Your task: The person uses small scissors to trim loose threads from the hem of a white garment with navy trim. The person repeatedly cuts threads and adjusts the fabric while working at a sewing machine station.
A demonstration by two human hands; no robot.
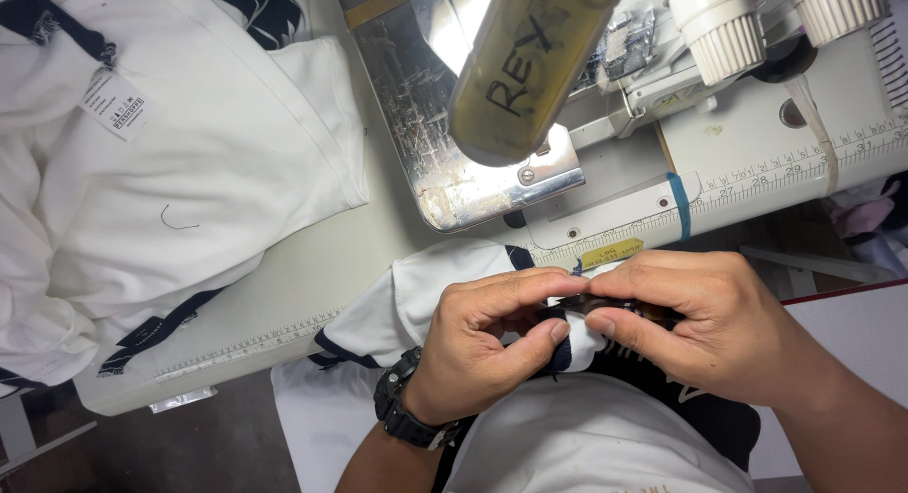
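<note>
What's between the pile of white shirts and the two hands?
In the head view, a bare stretch of pale table with a ruler strip along its edge lies between the shirt pile and the left hand, right hand.

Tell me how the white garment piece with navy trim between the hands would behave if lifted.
The white garment piece probably flops: it already folds and drapes off the table edge. Likely light, since fingertips of left hand and right hand pinch it easily.

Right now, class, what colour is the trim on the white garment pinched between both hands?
Dark navy trim on white fabric, shown in the head view.
</note>
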